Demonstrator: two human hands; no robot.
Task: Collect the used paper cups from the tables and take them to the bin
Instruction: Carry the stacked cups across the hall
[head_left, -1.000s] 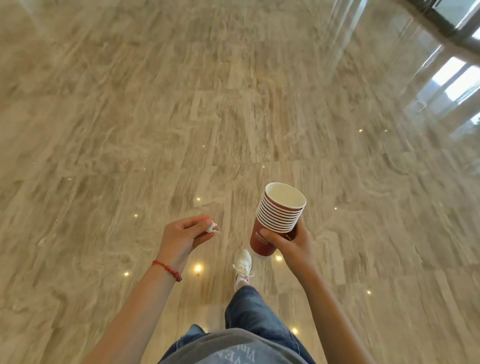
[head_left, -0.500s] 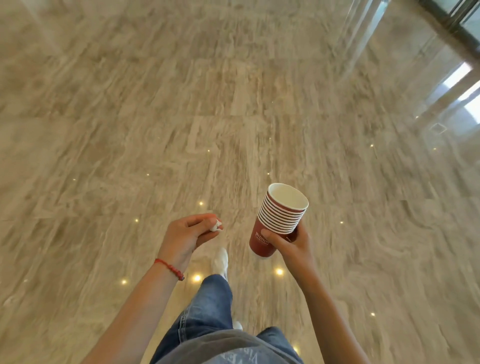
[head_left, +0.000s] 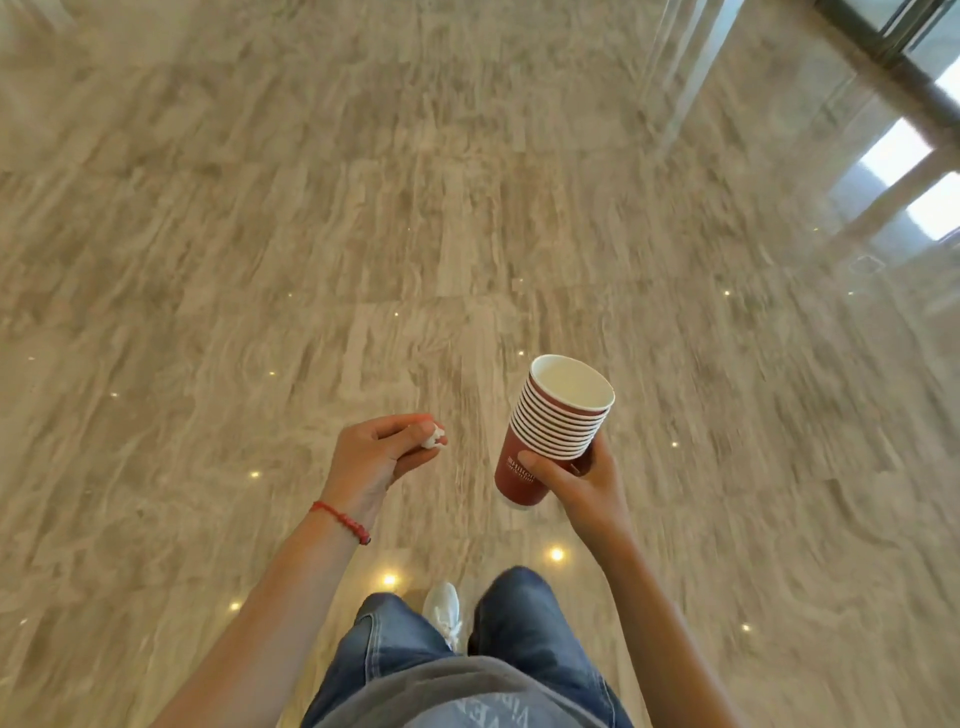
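Head view:

- We see two bare hands held out over a glossy beige stone floor (head_left: 260, 234).
- Our right hand (head_left: 582, 480) is wrapped around one stack of red paper cups (head_left: 545, 441), thumb across the front, fingers curled behind; the stack is clear of the floor and tilts with its mouth up and to the right.
- We count about eleven white rims nested in that stack; the exact number is hard to fix. The top cup's white inside shows, and the outermost cup carries small white lettering.
- Our left hand (head_left: 374, 457) pinches one small white crumpled scrap (head_left: 431, 435) between thumb and fingertips, to the left of the stack and apart from it.
- One red bracelet (head_left: 343, 519) circles the left wrist.
- Below the hands we see two legs in blue jeans (head_left: 530, 618), one white shoe (head_left: 444, 605) between them, and the hem of a grey shirt (head_left: 467, 696).
- At the top right runs one dark frame (head_left: 893, 57), with bright window reflections on the floor beneath it.
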